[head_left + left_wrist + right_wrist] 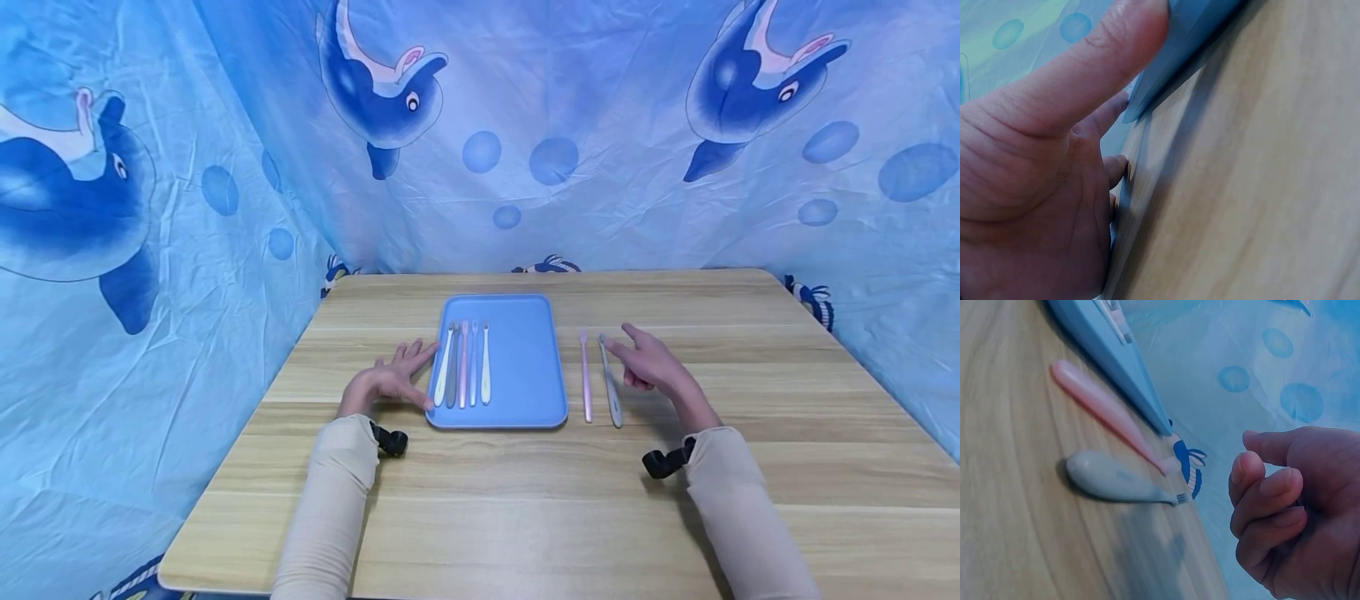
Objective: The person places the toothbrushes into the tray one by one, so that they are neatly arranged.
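Note:
A light blue tray [525, 367] lies on the table, and my left hand [393, 379] touches its left edge, thumb near the front corner and fingers spread. Side by side in the tray's left half lie several toothbrushes: a white toothbrush [444, 367], a grey one, a pink toothbrush [463, 367], a blue one, and another white toothbrush [486, 367]. To the right of the tray, a pink toothbrush [587, 379] and a grey toothbrush [611, 383] rest on the wood. My right hand [648, 362] hovers beside the grey toothbrush's head, fingers loosely bent, holding nothing.
The wooden table [525, 517] reaches back to a blue curtain [510, 233] printed with dolphins, which also hangs along the left side. Black wrist cameras sit on both forearms.

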Motion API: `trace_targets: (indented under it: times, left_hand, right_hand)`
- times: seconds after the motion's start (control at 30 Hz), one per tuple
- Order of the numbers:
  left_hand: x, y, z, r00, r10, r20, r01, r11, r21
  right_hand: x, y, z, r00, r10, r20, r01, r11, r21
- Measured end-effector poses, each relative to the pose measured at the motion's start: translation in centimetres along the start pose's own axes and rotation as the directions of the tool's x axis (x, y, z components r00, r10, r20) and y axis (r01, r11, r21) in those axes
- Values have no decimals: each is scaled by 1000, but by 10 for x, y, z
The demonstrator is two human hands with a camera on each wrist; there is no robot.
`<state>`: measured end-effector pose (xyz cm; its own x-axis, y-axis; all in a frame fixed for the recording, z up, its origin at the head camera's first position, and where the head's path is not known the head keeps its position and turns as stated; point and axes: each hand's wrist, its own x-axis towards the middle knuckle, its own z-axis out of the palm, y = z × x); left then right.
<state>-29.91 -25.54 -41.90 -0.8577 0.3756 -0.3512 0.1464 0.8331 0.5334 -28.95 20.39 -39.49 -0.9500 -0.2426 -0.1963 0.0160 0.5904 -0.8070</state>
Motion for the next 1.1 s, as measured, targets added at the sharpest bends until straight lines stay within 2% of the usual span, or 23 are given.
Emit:
trace_targets:
  times: [0.4, 0.63, 0.93, 1.1]
  left_hand:
    - [0, 0, 0, 1000, 0, 3, 0, 1000, 6]
    - [0, 0, 0, 1000, 4, 3, -4, 1000, 9]
    - [-1, -1, 0, 1000, 7, -3, -7, 1000, 5]
    - [-1, 0, 0, 1000, 7, 1, -7, 1000, 3]
  right_hand:
    - [-1, 18, 0, 1000, 11, 7, -10, 999, -41]
    - [-1, 27, 2, 999, 32, 24, -31, 999, -24]
    - [1, 37, 3, 999, 5, 43, -3, 999, -39]
    - [1, 41, 5, 998, 9, 55, -8, 1000, -15]
